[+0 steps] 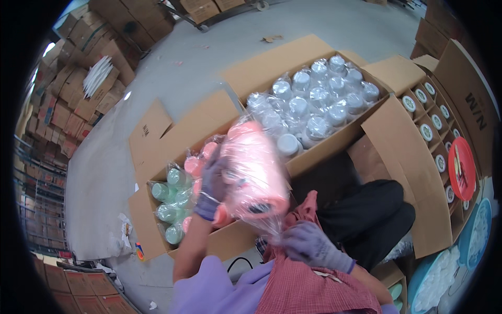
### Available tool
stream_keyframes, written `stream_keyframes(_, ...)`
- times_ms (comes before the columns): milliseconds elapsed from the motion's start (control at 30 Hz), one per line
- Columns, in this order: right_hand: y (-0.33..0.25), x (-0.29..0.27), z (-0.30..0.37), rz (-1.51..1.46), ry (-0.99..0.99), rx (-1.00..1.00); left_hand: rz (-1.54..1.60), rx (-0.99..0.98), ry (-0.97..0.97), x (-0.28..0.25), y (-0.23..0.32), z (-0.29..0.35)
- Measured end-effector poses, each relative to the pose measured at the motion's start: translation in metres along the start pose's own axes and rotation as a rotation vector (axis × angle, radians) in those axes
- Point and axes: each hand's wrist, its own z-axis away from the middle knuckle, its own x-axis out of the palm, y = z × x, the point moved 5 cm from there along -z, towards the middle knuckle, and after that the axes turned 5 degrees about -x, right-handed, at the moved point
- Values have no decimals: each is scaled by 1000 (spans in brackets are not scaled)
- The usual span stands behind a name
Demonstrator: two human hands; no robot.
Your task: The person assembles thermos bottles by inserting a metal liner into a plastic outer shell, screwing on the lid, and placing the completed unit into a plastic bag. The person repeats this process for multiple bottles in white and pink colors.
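Note:
A large pink cylindrical container [256, 167] in clear plastic wrap is held up in front of me, its dark-centred end tilted toward me and slightly blurred. My left hand [213, 183], in a grey-purple glove, grips its left side. At the near end, my right hand [316, 245], gloved likewise, is closed on the gathered plastic wrap [272, 228]. Below and to the left stands an open cardboard box [143, 222]. Inside it are wrapped green bottles [183, 199] and pink bottles [193, 166], partly hidden by my left arm.
Another open box [327, 136] holds several wrapped bottles with pale lids [319, 97]. At right, a divided carton [413, 172] contains white-lidded items, with a red tray [462, 168] on it. Blue tubs [418, 282] sit near my right. Stacked cartons [68, 104] line the left.

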Motion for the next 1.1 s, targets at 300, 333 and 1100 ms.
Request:
stream_keyframes(300,44,-71,65,100,137,410,-1667,-459,158,-247,-149,27)
stream_keyframes(333,45,-83,75,89,195,468,-1736,-676,91,-238,-160,23)
stream_keyframes(1100,98,-161,50,-249,807,751,-944,826,-692,170,212,-69)
